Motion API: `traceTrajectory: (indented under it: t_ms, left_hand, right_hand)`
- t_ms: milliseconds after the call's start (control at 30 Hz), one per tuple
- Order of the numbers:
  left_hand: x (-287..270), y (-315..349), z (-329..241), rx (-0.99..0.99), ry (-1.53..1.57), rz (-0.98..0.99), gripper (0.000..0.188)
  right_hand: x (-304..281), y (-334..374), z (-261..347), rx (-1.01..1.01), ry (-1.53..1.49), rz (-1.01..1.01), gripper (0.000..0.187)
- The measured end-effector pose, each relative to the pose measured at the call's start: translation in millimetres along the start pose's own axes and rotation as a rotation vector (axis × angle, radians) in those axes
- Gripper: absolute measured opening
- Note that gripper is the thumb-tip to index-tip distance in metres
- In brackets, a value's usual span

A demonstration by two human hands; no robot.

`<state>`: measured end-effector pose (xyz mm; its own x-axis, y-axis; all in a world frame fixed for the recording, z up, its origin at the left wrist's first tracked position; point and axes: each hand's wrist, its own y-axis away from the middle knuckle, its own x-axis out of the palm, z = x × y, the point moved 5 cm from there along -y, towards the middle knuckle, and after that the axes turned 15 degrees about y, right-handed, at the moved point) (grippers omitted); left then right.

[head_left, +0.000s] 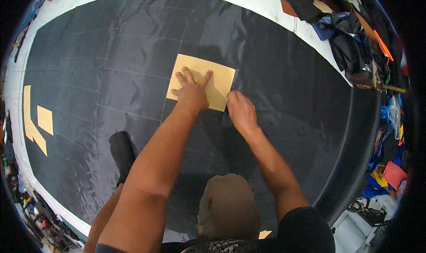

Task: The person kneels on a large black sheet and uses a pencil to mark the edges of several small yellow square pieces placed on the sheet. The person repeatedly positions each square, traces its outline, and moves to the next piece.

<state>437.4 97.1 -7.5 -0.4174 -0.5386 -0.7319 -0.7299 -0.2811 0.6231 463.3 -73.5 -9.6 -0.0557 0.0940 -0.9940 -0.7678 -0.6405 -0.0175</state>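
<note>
A tan rectangular board (220, 76) lies flat on a large black sheet (275, 75) marked with thin pale lines. My left hand (194, 91) presses on the board with its fingers spread. At the board's right edge, close to its lower right corner, my right hand (242, 111) is closed with its fingers pressed together. Whatever it may pinch is hidden or too small to make out. Pale lines form a grid of rectangles on the sheet's left part, and the board sits at the right side of that grid.
More tan pieces, including a narrow angled piece (27, 113) and a small four-sided piece (45, 119), lie at the far left. A heap of dark materials (346, 35) stands at the upper right. Colourful scraps (392, 175) line the right side. My dark-socked foot (122, 153) rests on the sheet.
</note>
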Motion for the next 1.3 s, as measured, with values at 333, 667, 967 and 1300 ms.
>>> traceTrajectory:
  t_ms: [333, 667, 967, 1300]
  left_hand:
    - [-3, 0, 7, 0.006, 0.03, -0.011, 0.107]
    - [-11, -5, 25, -0.023, 0.009, -0.314, 0.103]
    - [-26, -83, 10, 0.098, 0.828, -0.506, 0.056]
    - [-18, -76, -33, 0.472, 0.111, -0.766, 0.053]
  right_hand:
    - [-9, 7, -50, 0.504, -0.507, -0.327, 0.02]
    - [17, -19, -73, 0.332, -0.04, -0.377, 0.019]
    - [23, -25, -69, 0.409, -0.056, -0.324, 0.019]
    - [23, -23, -73, 0.444, -0.045, -0.255, 0.018]
